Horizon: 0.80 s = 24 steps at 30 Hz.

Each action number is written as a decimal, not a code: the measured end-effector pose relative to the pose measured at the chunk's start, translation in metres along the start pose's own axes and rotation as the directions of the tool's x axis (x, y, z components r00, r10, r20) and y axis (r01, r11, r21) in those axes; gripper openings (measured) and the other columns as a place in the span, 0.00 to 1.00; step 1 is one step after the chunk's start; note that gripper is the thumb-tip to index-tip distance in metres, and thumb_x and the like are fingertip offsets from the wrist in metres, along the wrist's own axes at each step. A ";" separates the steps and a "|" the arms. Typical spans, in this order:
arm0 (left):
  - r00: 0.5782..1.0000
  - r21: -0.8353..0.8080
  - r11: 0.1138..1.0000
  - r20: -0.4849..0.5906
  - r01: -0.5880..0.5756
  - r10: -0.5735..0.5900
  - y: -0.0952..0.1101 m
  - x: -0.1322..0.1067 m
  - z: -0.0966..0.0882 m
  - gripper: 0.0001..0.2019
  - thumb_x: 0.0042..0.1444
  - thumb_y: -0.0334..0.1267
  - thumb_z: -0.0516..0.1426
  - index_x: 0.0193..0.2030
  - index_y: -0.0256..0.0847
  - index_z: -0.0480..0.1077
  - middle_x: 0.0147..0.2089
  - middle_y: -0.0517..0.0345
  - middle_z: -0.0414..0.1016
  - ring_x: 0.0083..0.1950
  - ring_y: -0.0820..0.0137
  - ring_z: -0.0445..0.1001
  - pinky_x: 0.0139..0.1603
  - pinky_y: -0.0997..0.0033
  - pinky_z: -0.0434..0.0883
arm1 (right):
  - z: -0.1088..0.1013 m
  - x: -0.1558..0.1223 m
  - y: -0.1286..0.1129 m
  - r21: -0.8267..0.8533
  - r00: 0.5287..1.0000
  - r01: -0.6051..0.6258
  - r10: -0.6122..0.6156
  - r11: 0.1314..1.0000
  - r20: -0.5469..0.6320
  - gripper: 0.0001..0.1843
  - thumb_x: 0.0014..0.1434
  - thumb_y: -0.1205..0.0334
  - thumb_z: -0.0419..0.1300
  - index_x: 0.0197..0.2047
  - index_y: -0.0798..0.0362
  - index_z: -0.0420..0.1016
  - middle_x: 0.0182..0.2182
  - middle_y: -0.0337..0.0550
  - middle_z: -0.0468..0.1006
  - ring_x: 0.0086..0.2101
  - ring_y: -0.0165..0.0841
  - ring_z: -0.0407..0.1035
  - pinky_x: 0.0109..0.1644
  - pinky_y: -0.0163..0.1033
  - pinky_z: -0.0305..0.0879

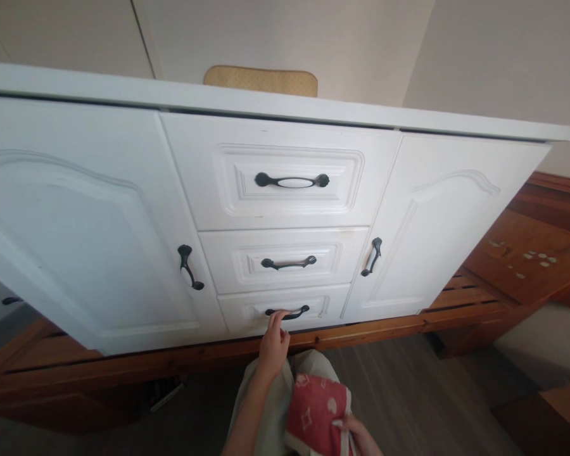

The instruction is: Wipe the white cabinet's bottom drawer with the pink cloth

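- Red cloth (313, 405) with pale motifs, nearest the viewer, lies before light trousers (311, 363), its right edge gripped by the right hand (354, 432)
- Left hand (274, 343), farther forward, has fingers curled at the left end of the bottom drawer's handle (298, 313); whether they grip it cannot be told
- Bottom drawer (335, 305) sits flush in a white cabinet (422, 253), below two other drawers
- Wooden frame (370, 330) runs beneath the cabinet, left to right
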<state>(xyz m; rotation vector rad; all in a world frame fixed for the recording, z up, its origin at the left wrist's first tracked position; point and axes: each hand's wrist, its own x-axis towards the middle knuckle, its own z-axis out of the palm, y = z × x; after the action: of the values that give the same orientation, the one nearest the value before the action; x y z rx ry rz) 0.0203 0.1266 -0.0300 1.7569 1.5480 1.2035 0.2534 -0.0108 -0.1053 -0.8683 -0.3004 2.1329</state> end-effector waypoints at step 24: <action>0.987 0.147 0.988 -0.148 -0.042 0.064 0.014 -0.148 0.013 0.19 0.65 0.31 0.49 0.59 0.42 0.71 0.61 0.47 0.77 0.64 0.61 0.76 0.62 0.54 0.77 | -0.010 -0.004 0.009 -0.056 0.998 -0.034 0.031 0.998 -0.057 0.26 0.34 0.66 0.72 0.42 0.54 0.83 0.35 0.49 0.86 0.43 0.49 0.81 0.59 0.53 0.72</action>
<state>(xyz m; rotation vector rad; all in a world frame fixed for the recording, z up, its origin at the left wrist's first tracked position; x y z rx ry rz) 0.0443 -0.0157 -0.0672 1.8449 1.7234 1.3084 0.2564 -0.0207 -0.1152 -0.9700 -0.3221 2.1352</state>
